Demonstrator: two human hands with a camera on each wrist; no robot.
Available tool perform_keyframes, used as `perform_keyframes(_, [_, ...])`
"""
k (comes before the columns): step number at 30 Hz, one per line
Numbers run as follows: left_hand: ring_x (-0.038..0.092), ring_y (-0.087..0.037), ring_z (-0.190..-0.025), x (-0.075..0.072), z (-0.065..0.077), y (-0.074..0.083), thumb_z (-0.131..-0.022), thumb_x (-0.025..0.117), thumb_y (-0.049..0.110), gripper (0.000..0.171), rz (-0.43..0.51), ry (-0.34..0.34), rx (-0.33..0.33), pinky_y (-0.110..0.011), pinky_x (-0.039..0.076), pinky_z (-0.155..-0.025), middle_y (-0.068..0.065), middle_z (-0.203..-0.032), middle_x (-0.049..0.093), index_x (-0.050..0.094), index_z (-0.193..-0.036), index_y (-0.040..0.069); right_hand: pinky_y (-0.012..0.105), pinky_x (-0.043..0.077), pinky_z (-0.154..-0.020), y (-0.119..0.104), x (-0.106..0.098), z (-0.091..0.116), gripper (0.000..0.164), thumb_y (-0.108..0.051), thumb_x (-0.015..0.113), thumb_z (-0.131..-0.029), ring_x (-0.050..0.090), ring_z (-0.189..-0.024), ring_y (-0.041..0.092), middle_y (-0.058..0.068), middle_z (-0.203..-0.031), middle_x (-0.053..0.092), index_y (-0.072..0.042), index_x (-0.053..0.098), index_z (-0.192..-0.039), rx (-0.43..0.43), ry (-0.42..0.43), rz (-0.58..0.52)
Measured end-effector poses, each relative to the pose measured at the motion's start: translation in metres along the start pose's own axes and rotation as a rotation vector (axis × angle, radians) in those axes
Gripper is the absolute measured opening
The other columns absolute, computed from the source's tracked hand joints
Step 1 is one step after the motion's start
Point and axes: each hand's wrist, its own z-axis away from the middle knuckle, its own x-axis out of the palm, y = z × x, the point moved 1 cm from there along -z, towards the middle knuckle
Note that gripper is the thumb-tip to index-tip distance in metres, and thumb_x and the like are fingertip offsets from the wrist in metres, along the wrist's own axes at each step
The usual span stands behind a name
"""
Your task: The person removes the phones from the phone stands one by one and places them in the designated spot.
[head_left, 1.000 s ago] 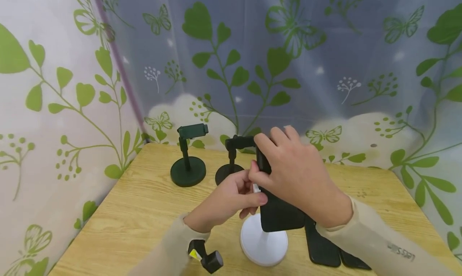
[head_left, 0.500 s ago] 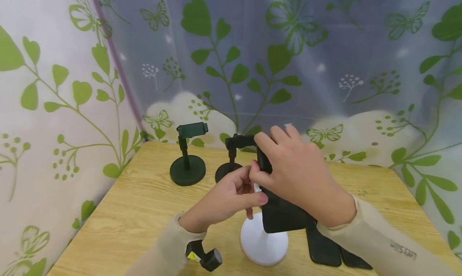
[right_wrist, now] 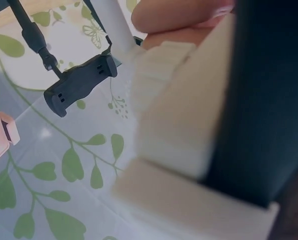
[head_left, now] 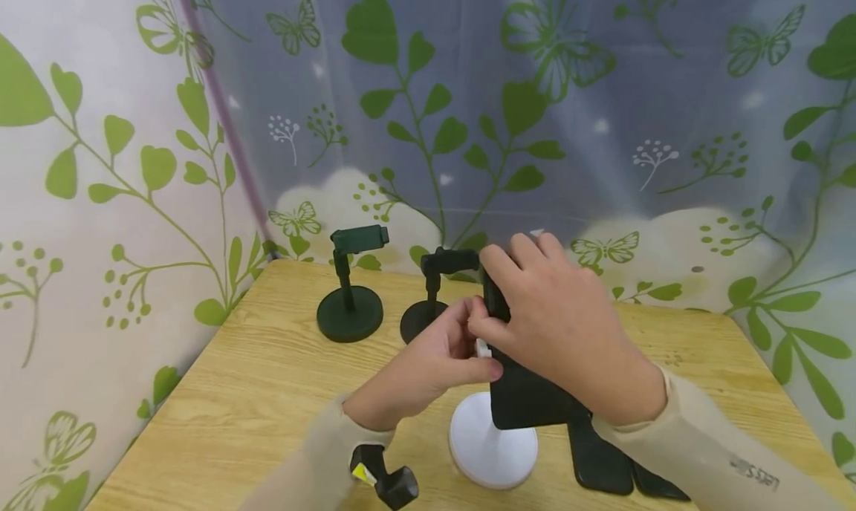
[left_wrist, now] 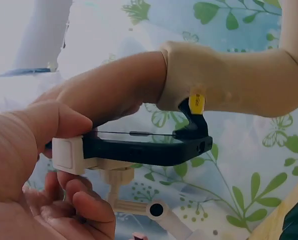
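A black phone sits tilted at the clamp of a white phone stand, whose round base rests on the table. With thumb on top and fingers curled beneath, my left hand pinches the stand's white clamp at the phone's edge. My right hand grips the phone from above, covering much of it in the head view. In the left wrist view the phone lies edge-on beside the clamp. Close up in the right wrist view, the white clamp reaches around the phone's edge.
Behind on the wooden table stand a dark green phone stand and a black one. Two more black phones lie at the right, partly under the right forearm. A patterned curtain closes off the back.
Both hands and the phone have shifted very slightly right in the head view, as has the background. The left hand's lower fingers, seen below its thumb before, are now hidden. The grip stays.
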Motion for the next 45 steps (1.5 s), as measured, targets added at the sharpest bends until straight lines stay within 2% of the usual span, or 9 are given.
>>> perform_keyframes(5, [0.058,-0.014,-0.11,-0.002,-0.007,-0.005,-0.096,0.073,0.014,0.048,-0.003,-0.045,0.04,-0.027,0.051,-0.092,-0.002,-0.124,0.057,0.041,-0.131,0.009,0.028,0.028,-0.042,0.0,-0.001,0.0,0.021,-0.024,0.067,-0.083,0.038,-0.066,0.025,0.003,-0.076,0.041,-0.009,0.055,-0.091,-0.009,-0.006,-0.005])
perform_keyframes(11, [0.058,-0.014,-0.103,-0.004,-0.011,-0.005,-0.092,0.082,0.028,0.054,0.036,-0.079,0.071,-0.027,0.051,-0.087,-0.002,-0.117,0.059,0.043,-0.124,0.008,0.028,0.026,-0.04,0.003,-0.004,0.0,0.02,-0.023,0.067,-0.083,0.037,-0.066,0.024,0.003,-0.076,0.041,-0.01,0.054,-0.092,0.006,-0.036,-0.027])
perform_keyframes(17, [0.054,-0.014,-0.098,-0.007,-0.011,-0.005,-0.091,0.083,0.027,0.053,0.059,-0.107,0.08,-0.026,0.049,-0.081,-0.001,-0.112,0.056,0.044,-0.122,0.007,0.028,0.027,-0.044,0.003,-0.006,-0.004,0.021,-0.022,0.067,-0.085,0.032,-0.065,0.022,0.002,-0.075,0.038,-0.011,0.05,-0.087,-0.009,-0.079,-0.044])
perform_keyframes(26, [0.051,-0.011,-0.082,-0.012,-0.01,-0.004,-0.092,0.082,0.024,0.047,0.068,-0.153,0.067,-0.025,0.047,-0.075,0.004,-0.097,0.056,0.044,-0.116,0.008,0.028,0.027,-0.047,0.004,-0.008,-0.006,0.02,-0.021,0.068,-0.084,0.03,-0.064,0.021,0.001,-0.075,0.036,-0.012,0.051,-0.089,-0.025,-0.11,-0.087])
perform_keyframes(34, [0.051,-0.01,-0.074,-0.016,-0.013,-0.006,-0.09,0.084,0.029,0.046,0.056,-0.195,0.066,-0.025,0.05,-0.074,0.006,-0.088,0.053,0.046,-0.109,0.01,0.029,0.028,-0.049,0.006,-0.009,-0.003,0.019,-0.018,0.065,-0.085,0.031,-0.067,0.021,0.0,-0.076,0.035,-0.013,0.048,-0.087,-0.038,-0.085,-0.14])
perform_keyframes(39, [0.05,-0.01,-0.077,-0.017,-0.014,-0.006,-0.09,0.084,0.031,0.047,0.054,-0.205,0.059,-0.025,0.049,-0.076,0.006,-0.088,0.053,0.047,-0.109,0.01,0.029,0.03,-0.05,0.006,-0.011,-0.003,0.016,-0.018,0.064,-0.085,0.032,-0.068,0.02,-0.001,-0.077,0.036,-0.013,0.049,-0.088,-0.037,-0.082,-0.153])
perform_keyframes(45, [0.051,-0.012,-0.088,-0.016,-0.013,-0.009,-0.088,0.085,0.036,0.048,0.062,-0.183,0.024,-0.027,0.045,-0.079,0.006,-0.093,0.054,0.049,-0.107,0.012,0.03,0.032,-0.05,0.005,-0.011,-0.003,0.015,-0.019,0.065,-0.085,0.035,-0.069,0.02,-0.001,-0.078,0.039,-0.013,0.052,-0.092,-0.014,-0.115,-0.164])
